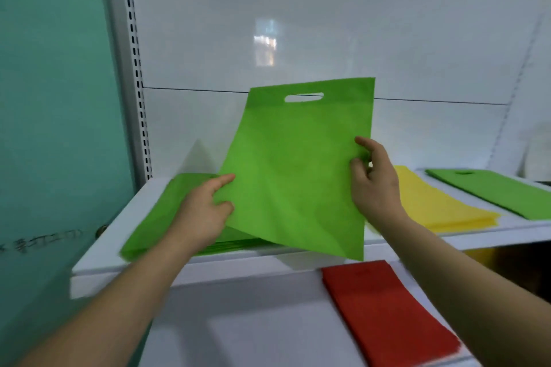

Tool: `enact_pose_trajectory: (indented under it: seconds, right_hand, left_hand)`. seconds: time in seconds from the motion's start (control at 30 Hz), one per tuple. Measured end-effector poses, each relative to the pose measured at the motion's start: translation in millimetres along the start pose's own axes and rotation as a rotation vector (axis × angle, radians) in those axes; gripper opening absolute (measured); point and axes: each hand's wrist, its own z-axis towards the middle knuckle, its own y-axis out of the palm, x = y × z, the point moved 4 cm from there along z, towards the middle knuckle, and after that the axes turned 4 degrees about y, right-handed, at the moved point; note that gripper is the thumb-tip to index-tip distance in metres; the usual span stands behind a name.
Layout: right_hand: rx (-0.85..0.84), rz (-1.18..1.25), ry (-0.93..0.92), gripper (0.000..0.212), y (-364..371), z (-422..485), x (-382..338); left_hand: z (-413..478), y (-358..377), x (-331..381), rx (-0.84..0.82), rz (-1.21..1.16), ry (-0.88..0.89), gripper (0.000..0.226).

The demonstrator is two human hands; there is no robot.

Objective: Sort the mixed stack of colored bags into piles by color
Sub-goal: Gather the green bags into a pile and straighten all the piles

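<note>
Far left, teal panel (53, 98), slotted shelf rail (137, 68) beside it. Upper shelf (98, 262), left end: green pile (155, 226) lying flat. L hand (205, 211) over pile, thumb + fingers pinching left edge of green bag (295, 176). Green bag up off shelf, tilted, handle cut-out at top, lower corner hanging past shelf front. R hand (375, 182) pinching its right edge, fingers curled. Lower shelf (253, 322): red pile (387, 313). Upper shelf, right of R hand: yellow pile (432, 205), then second green stack (501, 194) far right, apart from yellow.
</note>
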Motion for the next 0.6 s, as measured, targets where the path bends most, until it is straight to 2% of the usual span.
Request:
enact_pose_trajectory:
  seconds: [0.33,0.6]
  right_hand:
    - [0.169,-0.371,0.278,0.047,-175,-25,30]
    - [0.269,-0.534,0.321,0.047,-333,-36,60]
  left_hand:
    - [-31,123,79,-0.198,-0.059,0.253,0.057]
    - [-67,245,171,-0.321,-0.128,0.372,0.055]
